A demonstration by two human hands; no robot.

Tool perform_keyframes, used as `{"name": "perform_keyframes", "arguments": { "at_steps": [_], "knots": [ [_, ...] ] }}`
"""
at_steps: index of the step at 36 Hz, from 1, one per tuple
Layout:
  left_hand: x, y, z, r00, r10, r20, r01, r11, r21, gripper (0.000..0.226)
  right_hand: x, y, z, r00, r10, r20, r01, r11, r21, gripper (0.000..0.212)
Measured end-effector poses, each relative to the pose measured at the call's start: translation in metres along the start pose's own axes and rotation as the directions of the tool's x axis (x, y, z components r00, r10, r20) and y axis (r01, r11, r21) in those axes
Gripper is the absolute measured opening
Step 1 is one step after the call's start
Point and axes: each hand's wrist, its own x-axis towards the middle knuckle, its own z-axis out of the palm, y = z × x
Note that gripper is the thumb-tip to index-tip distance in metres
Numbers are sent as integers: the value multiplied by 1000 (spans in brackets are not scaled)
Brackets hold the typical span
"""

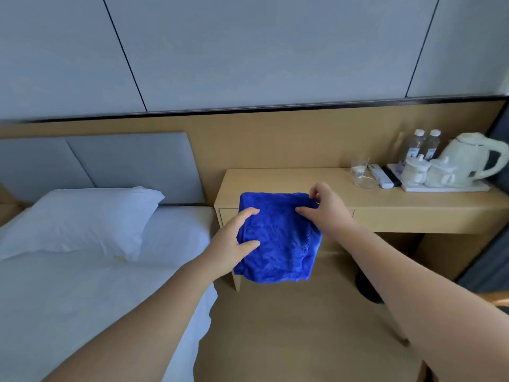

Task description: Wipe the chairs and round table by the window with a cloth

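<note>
Two hands held the blue cloth [278,244] at frame centre. The left hand [234,241] gripped its 9 o'clock edge with thumb and fingers [249,212] curled round it, and the right hand [327,208] pinched the 1 o'clock corner. Beyond lay the wooden surface [289,183], with a glass [359,164] and kettle [473,158] toward 2 o'clock. No chair or round table showed. A light pinch might drop the corner, and a wide swing could topple the glass.

Hotel bedroom: white-sheeted bed [82,285] with pillow [77,221] and grey padded headboard [124,164], beside a wooden desk [303,186] bearing a tray [446,188] with electric kettle [468,158], two lidded cups [416,169], two water bottles [416,144], glasses [359,162], a remote control [381,176].
</note>
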Motion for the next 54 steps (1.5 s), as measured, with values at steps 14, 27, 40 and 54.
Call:
{"name": "perform_keyframes", "arguments": {
  "at_steps": [14, 27, 40, 54],
  "knots": [
    [161, -64, 11, 991, -124, 39, 125, 992, -17, 62, 169, 54, 32, 967, 58, 250, -45, 998, -54, 38],
    [377, -173, -11, 857, -296, 421, 292, 954, 76, 103, 377, 95, 107, 870, 303, 388, -135, 905, -404, 69],
    [530, -268, 19, 794, -357, 492, 306, 934, 183, 108, 518, 172, 161, 831, 449, 328, -195, 787, -585, 64],
    [553, -278, 14, 811, -335, 480, -75, 754, 653, 106, 506, 201, 150, 737, 484, 472, 40, 666, -745, 76]
  ]
}}
